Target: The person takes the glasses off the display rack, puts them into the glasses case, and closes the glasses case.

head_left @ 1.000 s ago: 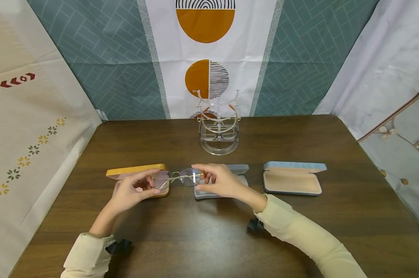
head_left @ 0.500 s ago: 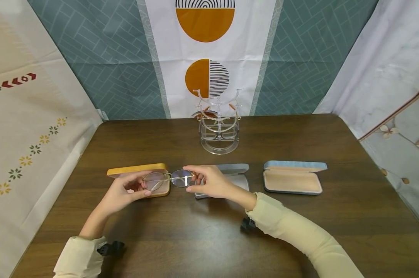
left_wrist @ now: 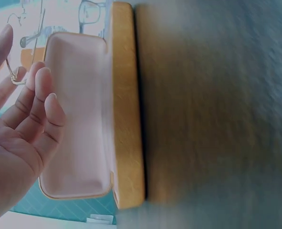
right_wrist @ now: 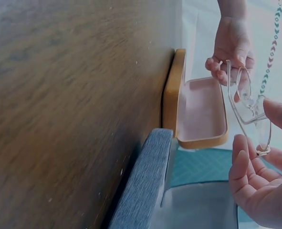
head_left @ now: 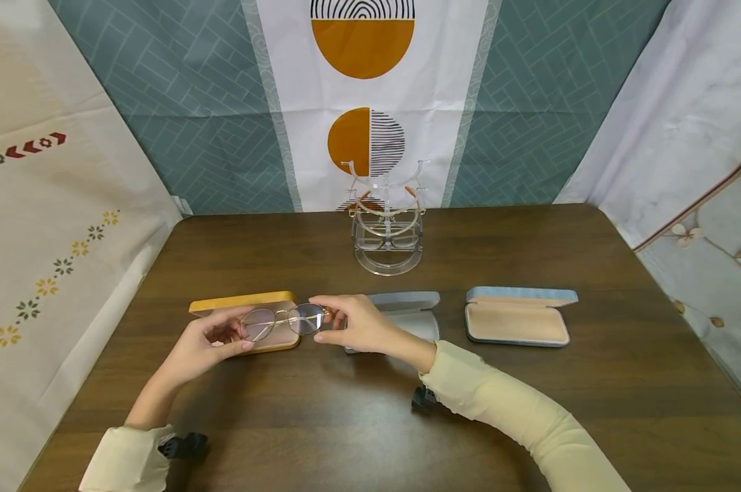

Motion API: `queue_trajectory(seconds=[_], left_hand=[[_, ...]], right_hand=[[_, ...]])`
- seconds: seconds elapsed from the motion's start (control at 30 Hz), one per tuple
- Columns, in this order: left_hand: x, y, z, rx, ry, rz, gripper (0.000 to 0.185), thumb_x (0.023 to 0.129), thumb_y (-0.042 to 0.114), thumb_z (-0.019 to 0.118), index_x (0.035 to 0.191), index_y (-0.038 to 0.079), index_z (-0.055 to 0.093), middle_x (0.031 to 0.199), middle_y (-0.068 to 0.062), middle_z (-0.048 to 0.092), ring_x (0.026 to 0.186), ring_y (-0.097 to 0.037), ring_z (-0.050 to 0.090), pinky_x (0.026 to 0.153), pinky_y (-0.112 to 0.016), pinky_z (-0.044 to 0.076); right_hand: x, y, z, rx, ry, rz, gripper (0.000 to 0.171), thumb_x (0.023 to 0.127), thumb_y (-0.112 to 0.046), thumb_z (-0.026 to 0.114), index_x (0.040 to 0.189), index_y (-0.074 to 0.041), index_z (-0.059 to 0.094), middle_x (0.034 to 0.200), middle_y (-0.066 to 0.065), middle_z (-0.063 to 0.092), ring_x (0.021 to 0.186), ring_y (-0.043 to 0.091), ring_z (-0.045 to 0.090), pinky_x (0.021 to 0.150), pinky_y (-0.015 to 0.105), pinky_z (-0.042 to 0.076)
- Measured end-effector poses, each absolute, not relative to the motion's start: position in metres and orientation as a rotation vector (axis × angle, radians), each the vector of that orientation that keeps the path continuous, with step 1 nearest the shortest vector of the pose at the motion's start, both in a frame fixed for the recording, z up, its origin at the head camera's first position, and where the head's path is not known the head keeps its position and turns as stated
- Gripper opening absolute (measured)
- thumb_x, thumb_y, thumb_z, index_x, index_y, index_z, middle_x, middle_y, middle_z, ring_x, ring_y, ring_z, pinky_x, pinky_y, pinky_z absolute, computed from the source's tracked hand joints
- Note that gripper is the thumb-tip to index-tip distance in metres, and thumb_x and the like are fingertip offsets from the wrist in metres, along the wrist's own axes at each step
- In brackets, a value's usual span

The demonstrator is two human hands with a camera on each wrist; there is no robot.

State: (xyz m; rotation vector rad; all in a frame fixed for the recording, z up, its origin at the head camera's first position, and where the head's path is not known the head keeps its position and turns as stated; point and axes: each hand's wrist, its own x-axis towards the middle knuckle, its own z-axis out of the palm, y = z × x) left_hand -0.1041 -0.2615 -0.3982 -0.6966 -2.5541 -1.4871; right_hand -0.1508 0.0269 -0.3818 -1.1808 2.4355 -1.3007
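Front half of table (head_left: 321, 424) is bare wood, free approach from the near edge. Mid row blocked by three open cases: yellow case (head_left: 241, 304), grey case (head_left: 407, 307), blue case (head_left: 518, 318), with a passable gap between grey and blue. Clear stand (head_left: 387, 225) sits behind centre; lanes either side open to the backdrop.

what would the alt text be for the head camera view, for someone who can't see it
Two hands, left hand and right hand, hold gold-rimmed glasses by their ends above an open yellow case on a dark wooden table. Open grey case and blue case lie to the right; a clear glasses stand stands behind.
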Motion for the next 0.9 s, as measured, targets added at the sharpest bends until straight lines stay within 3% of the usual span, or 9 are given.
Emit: queue_trajectory(seconds=[0.2,0.73,0.9], left_hand=[[-0.099,-0.269,-0.401,-0.665,-2.581,-1.497,0.053,0.07,-0.008,0.073,0.12,-0.005,0.055,0.08,-0.009,0.057,0.072,-0.01,0.054,0.057,-0.021,0.046],[-0.091,-0.284,-0.404,-0.552,-2.62,-1.455,0.046,0.071,-0.008,0.072,0.113,-0.01,0.055,0.079,-0.005,0.059,0.071,-0.008,0.056,0.059,-0.019,0.047],[-0.09,-0.291,-0.405,-0.507,-2.63,-1.409,0.046,0.071,-0.008,0.072,0.114,-0.008,0.056,0.079,-0.004,0.06,0.071,-0.007,0.057,0.061,-0.017,0.047]], right_hand=[[-0.147,0.017,-0.38,-1.173,2.453,-1.234,0.054,0.078,-0.016,0.073,0.126,-0.003,0.053,0.085,0.006,0.061,0.068,0.006,0.058,0.06,0.015,0.044],[-0.149,-0.004,-0.389,-1.181,2.529,-1.126,0.051,0.079,-0.018,0.071,0.125,-0.004,0.053,0.085,0.003,0.063,0.065,0.003,0.058,0.06,0.013,0.042],[-0.148,-0.013,-0.391,-1.161,2.58,-1.14,0.045,0.079,-0.018,0.072,0.117,-0.002,0.054,0.088,0.007,0.065,0.06,0.002,0.056,0.054,0.011,0.04]])
